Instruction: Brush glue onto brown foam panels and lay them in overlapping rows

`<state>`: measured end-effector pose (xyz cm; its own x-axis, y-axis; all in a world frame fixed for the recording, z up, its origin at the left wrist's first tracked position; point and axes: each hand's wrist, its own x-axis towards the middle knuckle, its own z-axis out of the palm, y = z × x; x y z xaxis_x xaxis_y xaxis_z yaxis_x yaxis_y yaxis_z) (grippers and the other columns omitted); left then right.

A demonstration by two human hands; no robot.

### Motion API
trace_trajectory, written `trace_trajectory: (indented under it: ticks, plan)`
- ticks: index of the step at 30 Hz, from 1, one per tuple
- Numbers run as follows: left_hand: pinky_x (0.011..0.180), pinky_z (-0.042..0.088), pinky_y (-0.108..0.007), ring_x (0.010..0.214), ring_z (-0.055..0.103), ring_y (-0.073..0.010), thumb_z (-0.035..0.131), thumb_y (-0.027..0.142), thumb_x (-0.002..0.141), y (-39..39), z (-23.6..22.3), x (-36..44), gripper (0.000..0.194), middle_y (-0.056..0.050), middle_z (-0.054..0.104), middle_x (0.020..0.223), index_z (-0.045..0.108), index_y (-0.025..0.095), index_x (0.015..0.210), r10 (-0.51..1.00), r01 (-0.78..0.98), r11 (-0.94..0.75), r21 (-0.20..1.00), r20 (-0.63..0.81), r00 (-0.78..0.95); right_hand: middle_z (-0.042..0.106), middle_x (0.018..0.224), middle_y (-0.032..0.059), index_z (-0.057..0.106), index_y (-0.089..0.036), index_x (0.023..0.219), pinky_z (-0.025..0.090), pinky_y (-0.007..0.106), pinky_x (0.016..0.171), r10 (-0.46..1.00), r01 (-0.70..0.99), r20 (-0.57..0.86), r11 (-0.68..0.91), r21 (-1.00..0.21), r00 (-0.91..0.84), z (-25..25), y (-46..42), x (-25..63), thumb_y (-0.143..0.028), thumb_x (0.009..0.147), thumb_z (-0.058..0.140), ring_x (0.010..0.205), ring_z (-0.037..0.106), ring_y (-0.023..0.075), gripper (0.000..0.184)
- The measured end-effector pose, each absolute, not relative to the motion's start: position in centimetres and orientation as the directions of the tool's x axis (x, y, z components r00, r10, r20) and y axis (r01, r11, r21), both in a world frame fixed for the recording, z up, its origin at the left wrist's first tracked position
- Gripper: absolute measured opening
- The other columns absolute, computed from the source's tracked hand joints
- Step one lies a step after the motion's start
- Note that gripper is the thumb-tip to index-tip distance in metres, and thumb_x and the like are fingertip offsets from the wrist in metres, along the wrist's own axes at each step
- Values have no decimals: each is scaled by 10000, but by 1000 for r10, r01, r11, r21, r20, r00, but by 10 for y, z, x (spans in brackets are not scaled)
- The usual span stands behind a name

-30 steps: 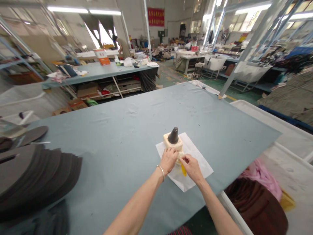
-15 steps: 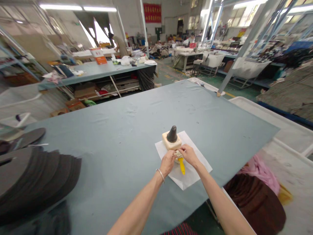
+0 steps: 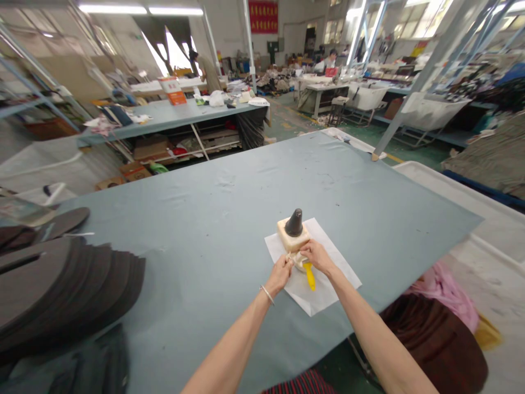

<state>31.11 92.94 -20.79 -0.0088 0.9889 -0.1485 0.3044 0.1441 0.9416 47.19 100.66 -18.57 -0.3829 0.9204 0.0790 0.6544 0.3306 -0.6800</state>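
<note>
Step in hand, as judged from finger placement: you are handling something small at the rim of the low, pale container [image 3: 298, 266]. This container rests on the white sheet [image 3: 310, 303], just on your side of the squarish cream bottle [image 3: 296, 241] with the black conical nozzle [image 3: 293, 223]. The sheet lies on the blue-grey tabletop [image 3: 213, 219].

Left hand [image 3: 282, 272]: fingers curled, thumb and fingertips drawn together at the container's left side. A pale bit shows at the tips; whether you are pinching it or touching the rim, the view cannot tell.

Right hand [image 3: 316, 255]: fingers bent, tips at the container's far right side, close to the bottle's near edge. What they grip, if anything, cannot be told.

The yellow-handled brush [image 3: 309, 278] leans in or against the container, its handle pointing towards you. Neither hand is on the handle.

Next move, by judgement, calls for light fingertip control and a steady container. Keep your right wrist clear of the handle; a knock could tip the container. Avoid pushing against the bottle, since it stands just beyond your fingertips.
</note>
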Motion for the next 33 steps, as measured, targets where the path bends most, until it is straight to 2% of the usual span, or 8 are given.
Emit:
trace_trajectory:
  ticks: [5,10,14,17,19,24,33]
  plan:
    - [556,313,-217,558,415,-97,411,260,821,900,-211,315,160,61,435,554,406,193,676,970,343,201,918,-236,63,613,870,49,705,-165,745,410,243,746,918,636,108,345,-690,-381,-188,1006,472,-171,763,569,785,555,137,137]
    - [552,308,-217,554,414,-95,504,233,777,876,-220,329,150,61,454,550,446,186,647,947,374,238,896,-300,117,618,889,50,706,-162,762,422,240,731,934,632,68,290,-719,-351,-185,1004,472,-176,756,575,784,566,140,133]
    - [582,338,-222,574,462,-107,473,273,830,884,-223,335,97,53,491,581,494,188,787,956,368,280,887,-293,-21,620,861,51,703,-159,727,418,239,735,928,645,60,301,-703,-367,-185,1005,471,-170,762,561,776,564,139,147]
    - [569,361,-223,545,502,-107,416,303,870,905,-221,338,143,38,532,600,496,186,852,946,333,320,887,-281,-161,619,880,55,705,-161,729,415,240,747,929,666,61,305,-681,-364,-188,1006,470,-155,762,557,785,560,139,152]
    - [550,379,-217,526,529,-103,427,327,869,920,-220,342,161,24,570,621,498,183,851,933,300,340,891,-279,-228,618,901,57,704,-162,742,415,238,758,932,671,60,301,-677,-358,-190,1007,470,-148,763,561,800,559,139,146]
    - [572,413,-221,567,592,-127,593,355,759,941,-225,354,191,6,623,622,525,179,787,897,271,378,885,-279,-342,605,861,48,697,-162,739,411,231,754,931,668,72,310,-677,-359,-189,1007,471,-141,768,564,795,553,134,138]
    - [628,423,-256,676,637,-182,566,406,768,943,-229,355,230,-37,659,619,587,179,730,875,320,421,849,-286,-391,596,890,55,698,-159,754,411,235,758,936,660,58,289,-694,-348,-189,1006,473,-141,757,583,803,550,135,116]
